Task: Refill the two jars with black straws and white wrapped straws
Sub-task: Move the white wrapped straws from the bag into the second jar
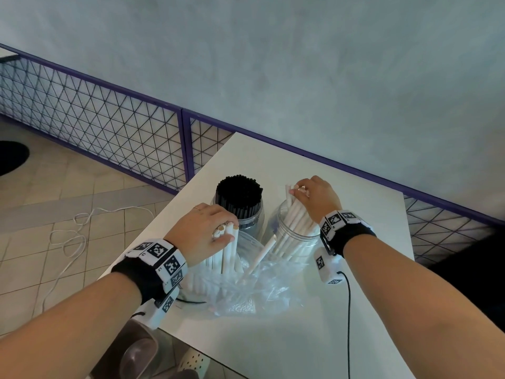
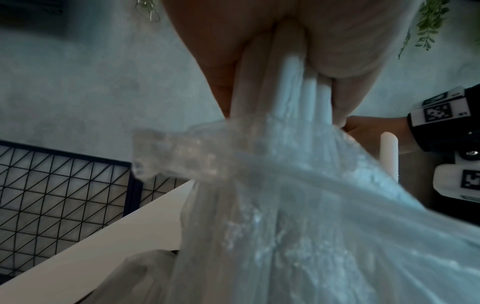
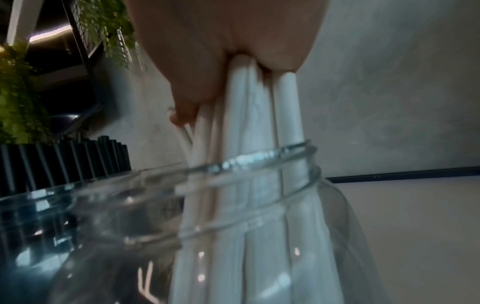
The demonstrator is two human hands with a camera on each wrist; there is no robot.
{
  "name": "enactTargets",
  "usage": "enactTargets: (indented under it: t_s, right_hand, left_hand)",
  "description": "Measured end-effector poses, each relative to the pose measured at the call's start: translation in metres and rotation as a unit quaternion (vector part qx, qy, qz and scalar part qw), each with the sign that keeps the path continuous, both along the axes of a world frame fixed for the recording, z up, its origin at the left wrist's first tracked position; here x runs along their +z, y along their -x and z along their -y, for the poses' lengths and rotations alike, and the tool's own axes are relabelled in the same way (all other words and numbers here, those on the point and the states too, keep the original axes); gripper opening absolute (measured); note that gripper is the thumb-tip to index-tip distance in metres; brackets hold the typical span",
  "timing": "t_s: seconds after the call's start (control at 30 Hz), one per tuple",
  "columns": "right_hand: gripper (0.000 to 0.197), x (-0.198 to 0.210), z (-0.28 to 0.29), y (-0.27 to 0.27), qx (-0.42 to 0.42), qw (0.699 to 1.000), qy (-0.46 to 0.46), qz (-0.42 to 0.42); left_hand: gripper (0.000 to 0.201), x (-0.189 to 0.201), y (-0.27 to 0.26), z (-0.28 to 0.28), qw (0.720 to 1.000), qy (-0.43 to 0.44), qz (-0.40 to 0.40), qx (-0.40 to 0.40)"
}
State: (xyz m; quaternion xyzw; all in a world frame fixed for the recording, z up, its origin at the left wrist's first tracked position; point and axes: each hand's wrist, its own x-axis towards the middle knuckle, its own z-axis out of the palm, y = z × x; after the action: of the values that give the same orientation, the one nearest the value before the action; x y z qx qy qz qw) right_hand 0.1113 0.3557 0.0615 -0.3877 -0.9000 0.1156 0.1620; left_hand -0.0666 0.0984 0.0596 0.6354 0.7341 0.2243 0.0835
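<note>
Clear plastic makes up both jars on my white table [image 1: 314, 337]: the far-left jar [image 1: 255, 217] is packed tight with upright black straws [image 1: 239, 191], and the right jar [image 1: 296, 236] just beside it holds white wrapped straws [image 1: 291, 222] leaning toward its far side. My right hand [image 1: 318, 196] is above that jar's mouth, fingers curled round the tops of a bunch of those straws whose lower ends already stand inside the glass-clear wall. Nearer to me a crumpled transparent plastic bag [image 1: 262, 283] lies open, with more white wrapped straws in it and one loose straw [image 1: 263, 251] slanting out toward the right jar. My left hand [image 1: 202, 233] is closed on a second bundle [image 1: 228, 242] rising from the bag, standing in front of the black-straw jar. A black cable [image 1: 349, 324] trails from my right wrist across the table; behind the table runs a purple-framed wire mesh fence [image 1: 109, 127].
</note>
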Motion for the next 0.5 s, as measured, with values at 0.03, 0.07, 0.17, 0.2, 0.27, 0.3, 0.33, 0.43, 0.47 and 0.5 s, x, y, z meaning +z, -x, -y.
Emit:
enactTargets:
  t_s: [0.03,0.07,0.17,0.2,0.27,0.3,0.33,0.43,0.47,0.5]
  right_hand:
    - [0.04,0.0,0.0,0.0,-0.01,0.999,0.002,0.048]
    - [0.043,0.0,0.0,0.0,-0.019,0.996,0.002,0.091]
    - [0.049,0.002,0.001,-0.003,-0.032,0.991,0.0,0.132]
    - [0.051,0.004,0.002,-0.004,-0.032,0.992,-0.001,0.124]
    - [0.056,0.01,0.009,-0.007,-0.032,0.996,-0.014,0.082]
    - [0.058,0.014,0.014,-0.009,-0.025,0.998,-0.024,0.045]
    - [0.057,0.019,0.022,-0.01,-0.01,0.999,-0.033,-0.003]
    - [0.044,0.034,0.063,-0.016,0.06,0.989,0.012,-0.135]
    - [0.042,0.035,0.081,-0.019,0.077,0.984,0.068,-0.143]
    - [0.044,0.032,0.098,-0.023,0.088,0.979,0.129,-0.128]
  left_hand:
    - [0.03,0.0,0.0,0.0,1.0,0.0,-0.002,0.001]
    - [0.026,0.0,0.0,-0.001,1.0,0.0,-0.002,0.003]
    - [0.025,0.0,-0.001,-0.001,1.0,0.0,-0.001,0.007]
    - [0.027,0.0,-0.001,-0.001,1.0,0.003,-0.002,0.006]
    - [0.032,0.001,-0.001,-0.001,1.0,0.01,-0.001,0.005]
    - [0.036,0.001,0.0,-0.001,1.0,0.011,0.0,0.003]
    - [0.039,0.002,-0.001,-0.001,1.0,0.009,0.0,0.001]
    - [0.044,0.003,-0.002,-0.001,1.0,-0.002,0.002,-0.002]
    - [0.045,0.004,-0.002,-0.001,1.0,-0.006,0.004,-0.003]
    - [0.045,0.004,-0.002,-0.001,1.0,-0.008,0.005,-0.003]
